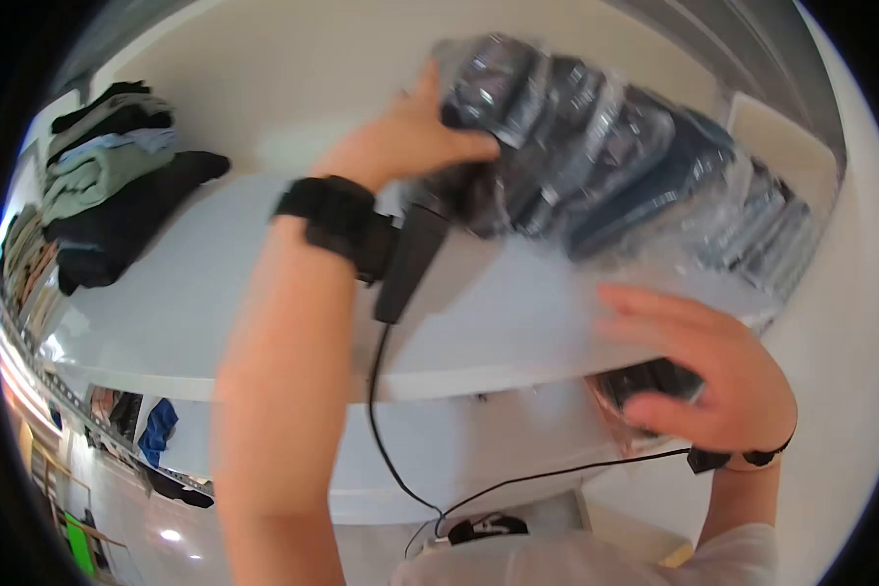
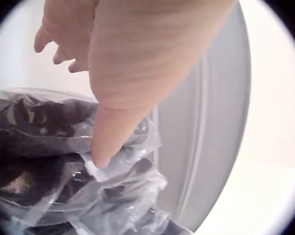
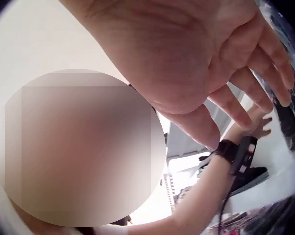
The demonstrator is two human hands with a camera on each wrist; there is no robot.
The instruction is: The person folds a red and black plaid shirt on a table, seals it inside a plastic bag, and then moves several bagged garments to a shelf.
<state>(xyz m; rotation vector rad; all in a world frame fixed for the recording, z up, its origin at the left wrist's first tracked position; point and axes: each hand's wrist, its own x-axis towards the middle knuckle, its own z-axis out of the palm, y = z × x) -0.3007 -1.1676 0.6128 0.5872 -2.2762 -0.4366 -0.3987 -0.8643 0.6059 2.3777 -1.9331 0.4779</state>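
Observation:
Dark clothes in clear plastic bags (image 1: 576, 98) lean in a row on the upper shelf. My left hand (image 1: 405, 142) is at the left end of this row, its thumb over the nearest bag and its other fingers stretched toward the back wall. In the left wrist view, the thumb of the left hand (image 2: 132, 54) touches the crinkled plastic (image 2: 137, 191), while the fingers point away from it. My right hand (image 1: 718, 371) hovers before the shelf's front edge, blurred, with fingers spread and nothing held. Its bare palm (image 3: 186, 63) faces the right wrist camera.
A pile of folded clothes (image 1: 117, 176) lies at the left of the white shelf (image 1: 195, 303). Grey-blue bagged items (image 1: 767, 230) stand at the right, by a pale bin (image 1: 781, 142). A black cable (image 1: 373, 391) hangs from the left wrist. Below is another shelf (image 1: 391, 479).

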